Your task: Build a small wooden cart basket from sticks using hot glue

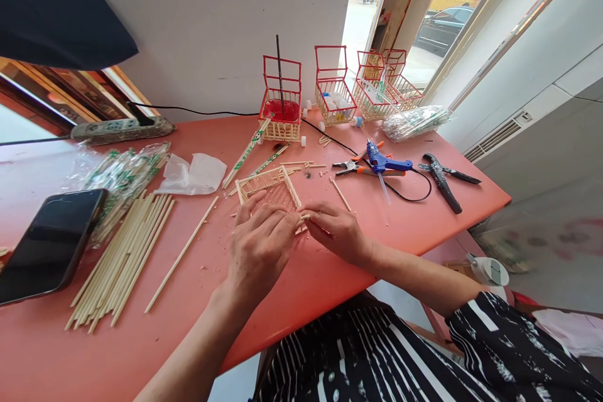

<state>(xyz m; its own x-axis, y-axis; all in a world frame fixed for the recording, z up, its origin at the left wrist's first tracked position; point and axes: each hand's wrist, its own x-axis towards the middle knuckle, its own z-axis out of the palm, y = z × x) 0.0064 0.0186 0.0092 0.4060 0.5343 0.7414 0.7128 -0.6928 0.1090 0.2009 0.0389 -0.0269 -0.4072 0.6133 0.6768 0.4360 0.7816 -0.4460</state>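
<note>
A small open frame of pale wooden sticks (291, 187) sits on the table in front of me, with a ladder-like row of short rungs along its far side. My left hand (261, 242) is closed over the near part of this frame, its fingers hiding much of it. Against its fingertips, my right hand (336, 229) pinches a short piece of wooden stick (305, 217) at the frame's near right corner. Both hands nearly touch there, so the exact contact between piece and frame is hidden. Stick scraps lie around the frame.
Loose sticks (125, 257) and a phone (49, 242) lie at left. On the right are a blue glue gun (384, 160), pliers (348, 167) and black-handled cutters (443, 182). Red-trimmed stick carts (281, 129) line the back; a black cord (198, 111) crosses the table.
</note>
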